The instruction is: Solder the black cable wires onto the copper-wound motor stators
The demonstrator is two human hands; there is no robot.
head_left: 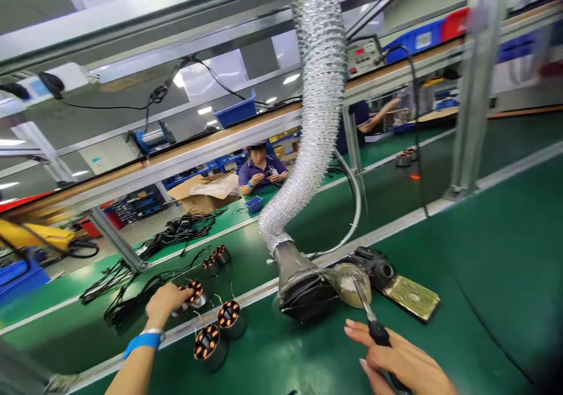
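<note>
My left hand (165,307), with a blue wristband, reaches over the metal rail and closes its fingers on a copper-wound motor stator (199,296). Two more stators, a nearer one (210,348) and one behind it (231,320), stand upright on my side of the rail. In my right hand (400,357) is a soldering iron (378,329), held by its black handle. Its tip points away from me, over a round yellowish dish (347,283); whether it touches the dish I cannot tell.
A fume extractor nozzle (303,292) hangs on a silver duct (319,90) between my hands. An iron stand (373,266) with a yellow sponge (413,296) lies to the right. Black cables (141,292) and small stators (216,260) lie beyond the rail. A co-worker (264,169) sits opposite.
</note>
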